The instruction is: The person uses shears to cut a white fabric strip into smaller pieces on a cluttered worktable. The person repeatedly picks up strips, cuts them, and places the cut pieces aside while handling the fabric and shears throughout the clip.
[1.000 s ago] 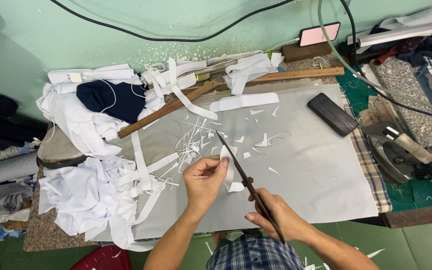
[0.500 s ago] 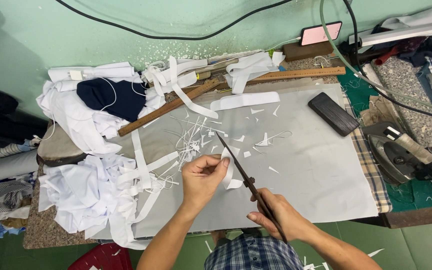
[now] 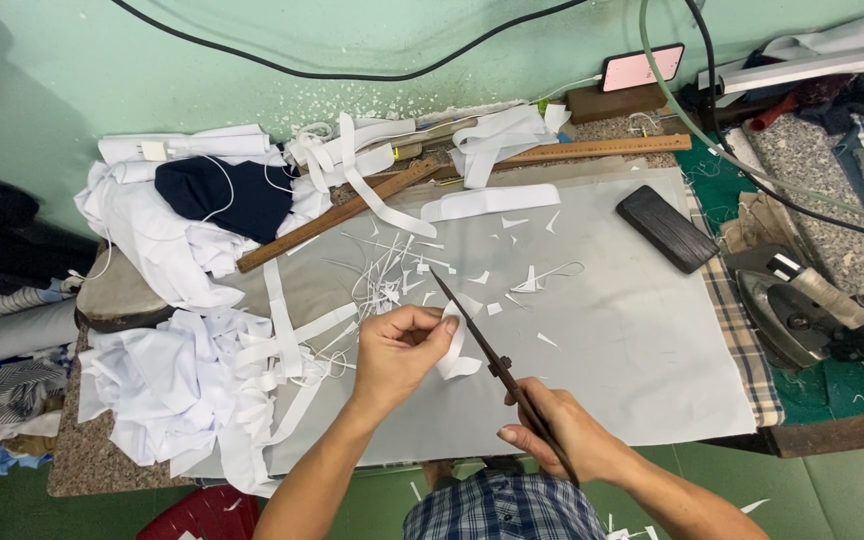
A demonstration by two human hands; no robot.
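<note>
My left hand [image 3: 399,352] pinches a small white fabric piece [image 3: 455,352] above the grey work sheet [image 3: 632,350]. My right hand [image 3: 559,430] grips the handles of long dark scissors [image 3: 472,325], whose blades point up and to the left, along the right edge of the fabric piece. The blade tips reach past the piece toward a scatter of thin white trimmings [image 3: 387,275]. The fabric curls downward below my left fingers.
Heaps of white cloth and strips [image 3: 177,380] and a dark blue garment [image 3: 222,195] lie at the left. Two wooden rulers [image 3: 352,210] [image 3: 592,150] cross the back. A dark flat block [image 3: 668,228], an iron [image 3: 802,310] and a pink phone [image 3: 642,68] sit at the right.
My left hand has turned the white piece slightly and the scissors have shifted a little along its edge. Nothing else has moved.
</note>
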